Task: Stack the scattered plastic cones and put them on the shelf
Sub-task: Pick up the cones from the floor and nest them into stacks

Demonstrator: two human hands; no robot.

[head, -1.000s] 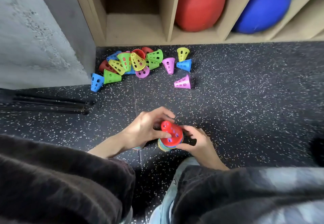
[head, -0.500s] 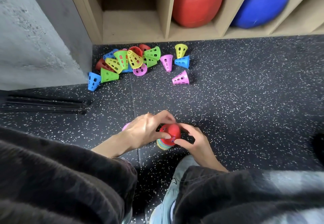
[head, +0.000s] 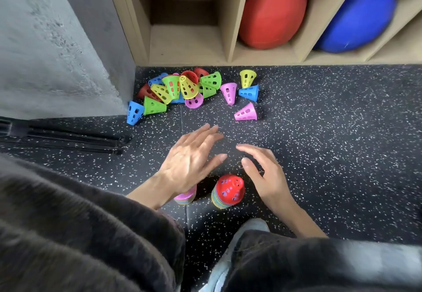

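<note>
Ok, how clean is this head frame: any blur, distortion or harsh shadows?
Head view: the left hand shows slight motion smear, the right hand is sharper; the shelf uprights splay outward from wide-angle distortion; lighting is soft and even, with small shadows beside the loose cones; the red-topped stack reads clearly; no glare.

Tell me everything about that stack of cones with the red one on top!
The stack with the red cone on top stands upright on the speckled black floor, between the person's two arms. The top cone looks like shiny plastic with small holes in its sides and a rounded tip. Under it, thin rims of other colours peek out, yellow and blue among them. No hand touches it: the right hand hovers open just beside it. A second, pink-topped stack stands apart, to its left.
</note>
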